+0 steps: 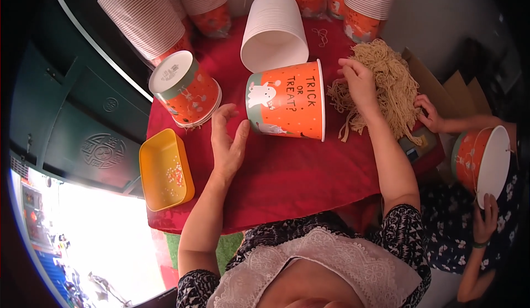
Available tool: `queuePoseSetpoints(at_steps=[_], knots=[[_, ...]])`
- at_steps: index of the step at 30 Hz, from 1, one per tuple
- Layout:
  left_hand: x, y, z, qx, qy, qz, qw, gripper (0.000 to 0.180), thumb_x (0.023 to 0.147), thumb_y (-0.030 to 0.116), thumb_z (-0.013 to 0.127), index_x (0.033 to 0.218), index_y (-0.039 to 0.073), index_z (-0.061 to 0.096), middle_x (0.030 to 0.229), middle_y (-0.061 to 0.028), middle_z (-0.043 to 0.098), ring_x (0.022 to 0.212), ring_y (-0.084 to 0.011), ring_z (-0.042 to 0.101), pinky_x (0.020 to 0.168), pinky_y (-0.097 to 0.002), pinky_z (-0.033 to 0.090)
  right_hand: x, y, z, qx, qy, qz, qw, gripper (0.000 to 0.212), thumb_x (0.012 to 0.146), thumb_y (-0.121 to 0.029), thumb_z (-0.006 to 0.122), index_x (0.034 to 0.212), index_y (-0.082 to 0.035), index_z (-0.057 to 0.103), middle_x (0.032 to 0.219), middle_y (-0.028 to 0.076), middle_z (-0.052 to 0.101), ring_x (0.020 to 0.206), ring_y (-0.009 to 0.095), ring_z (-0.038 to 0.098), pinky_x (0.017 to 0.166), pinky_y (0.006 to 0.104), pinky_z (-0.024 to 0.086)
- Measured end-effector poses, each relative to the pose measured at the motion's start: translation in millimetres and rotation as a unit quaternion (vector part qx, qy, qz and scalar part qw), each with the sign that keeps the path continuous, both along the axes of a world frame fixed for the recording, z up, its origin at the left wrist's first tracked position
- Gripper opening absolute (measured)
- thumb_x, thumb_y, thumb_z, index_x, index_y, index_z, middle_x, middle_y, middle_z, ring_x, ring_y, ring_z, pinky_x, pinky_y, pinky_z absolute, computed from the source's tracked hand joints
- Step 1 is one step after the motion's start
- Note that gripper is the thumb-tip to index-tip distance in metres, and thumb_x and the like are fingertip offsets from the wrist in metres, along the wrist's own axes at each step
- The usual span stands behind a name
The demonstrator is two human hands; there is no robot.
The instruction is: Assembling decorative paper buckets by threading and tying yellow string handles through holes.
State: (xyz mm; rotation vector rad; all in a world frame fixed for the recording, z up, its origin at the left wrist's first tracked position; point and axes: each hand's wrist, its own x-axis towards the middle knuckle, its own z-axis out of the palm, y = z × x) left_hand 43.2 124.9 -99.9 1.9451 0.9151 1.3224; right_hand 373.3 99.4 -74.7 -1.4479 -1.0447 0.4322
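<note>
An orange paper bucket (pixel 287 101) with a white ghost and black lettering lies on its side on the red-covered table, its white rim facing right. My left hand (pixel 228 145) is beside the bucket's base, thumb and fingers apart, holding nothing. To the right of the rim, my right hand (pixel 361 84) is at the edge of a heap of tan cords (pixel 392 76). Its fingers are bent and drawn together; whatever is between them is too small to make out.
A white nested bucket stack (pixel 273 29) lies behind. Upturned orange buckets (pixel 187 90) and a yellow tray (pixel 165 170) with small beads stand left. Tall bucket stacks (pixel 141 18) line the back. At right, a co-worker's hand (pixel 486 219) holds a corded bucket (pixel 480 159); another hand (pixel 430 113) touches the cords.
</note>
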Motion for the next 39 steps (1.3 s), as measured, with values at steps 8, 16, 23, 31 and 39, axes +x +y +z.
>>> queuePoseSetpoints(at_steps=[8, 16, 23, 31, 39], knots=[[6.4, -2.7, 8.0, 0.043, 0.04, -0.017, 0.998, 0.014, 0.088, 0.002, 0.065, 0.1, 0.0, 0.06, 0.116, -0.0169, 0.057, 0.107, -0.0297, 0.058, 0.091, -0.0351, 0.047, 29.6, 65.4, 1.8, -0.093, -0.192, -0.033, 0.976, 0.023, 0.089, -0.016, 0.059, 0.102, -0.004, 0.073, 0.09, 0.016, 0.071, 0.086, 0.027, 0.069, 0.078, 0.0391, 0.053], [11.0, -5.5, 5.2, 0.011, 0.022, -0.066, 0.998, 0.033, 0.086, 0.0, 0.065, 0.118, 0.0, 0.054, 0.116, -0.0167, 0.055, 0.106, -0.0291, 0.058, 0.094, -0.0355, 0.047, 83.1, 174.1, -28.7, -0.207, -0.295, -0.103, 0.927, 0.019, 0.082, -0.012, 0.062, 0.093, -0.002, 0.073, 0.102, 0.023, 0.069, 0.099, 0.04, 0.066, 0.086, 0.0487, 0.052], [13.5, -9.3, 8.1, 0.015, 0.027, -0.067, 0.997, 0.021, 0.088, -0.001, 0.065, 0.107, 0.001, 0.058, 0.116, -0.0161, 0.057, 0.107, -0.0311, 0.059, 0.092, -0.0362, 0.048, 63.1, 200.7, -42.2, -0.291, -0.317, -0.183, 0.884, 0.024, 0.087, -0.014, 0.061, 0.104, -0.001, 0.07, 0.109, 0.025, 0.067, 0.102, 0.041, 0.065, 0.085, 0.0486, 0.054], [13.0, -5.0, 9.9, 0.018, 0.019, -0.066, 0.997, 0.016, 0.088, -0.003, 0.063, 0.103, 0.001, 0.059, 0.111, -0.0153, 0.06, 0.104, -0.0296, 0.061, 0.089, -0.0348, 0.049, 75.6, 199.3, -35.9, -0.258, -0.243, -0.189, 0.916, 0.023, 0.087, -0.015, 0.058, 0.099, -0.001, 0.071, 0.105, 0.021, 0.07, 0.098, 0.039, 0.066, 0.083, 0.0486, 0.053], [-24.4, 20.9, 4.5, -0.082, -0.065, -0.01, 0.995, 0.008, 0.098, 0.003, 0.052, 0.104, 0.001, 0.056, 0.096, -0.0023, 0.06, 0.094, -0.0105, 0.052, 0.088, -0.0262, 0.043, 53.5, 151.1, 21.0, -0.066, 0.047, 0.056, 0.995, 0.015, 0.085, -0.01, 0.06, 0.079, 0.002, 0.066, 0.074, 0.01, 0.068, 0.065, 0.019, 0.064, 0.059, 0.0339, 0.049]])
